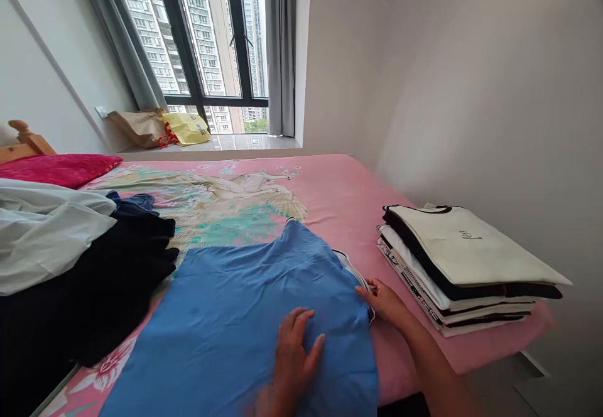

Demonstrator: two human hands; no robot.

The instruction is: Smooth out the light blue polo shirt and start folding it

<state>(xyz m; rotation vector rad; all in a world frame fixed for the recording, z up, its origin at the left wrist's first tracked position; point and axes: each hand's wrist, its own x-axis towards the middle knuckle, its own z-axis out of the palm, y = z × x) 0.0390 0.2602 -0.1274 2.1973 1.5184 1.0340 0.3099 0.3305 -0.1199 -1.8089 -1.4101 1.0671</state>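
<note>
A blue shirt [235, 316] lies spread on the bed, softly wrinkled, with a white and dark trimmed part [351, 269] showing along its right edge. My left hand [298, 354] rests palm down on the lower middle of the cloth, fingers apart, holding nothing. At the shirt's right edge, my right hand [384, 301] pinches the trimmed part between thumb and fingers. Its fingertips partly hide the cloth they hold.
Folded tops [475, 247] form a neat stack on the right of the bed [339, 184]. Loose black clothing [94, 279] and white clothing [42, 235] are heaped at left, near a red pillow [61, 169]. Paper bag [141, 128] and yellow bag [188, 128] sit on the windowsill.
</note>
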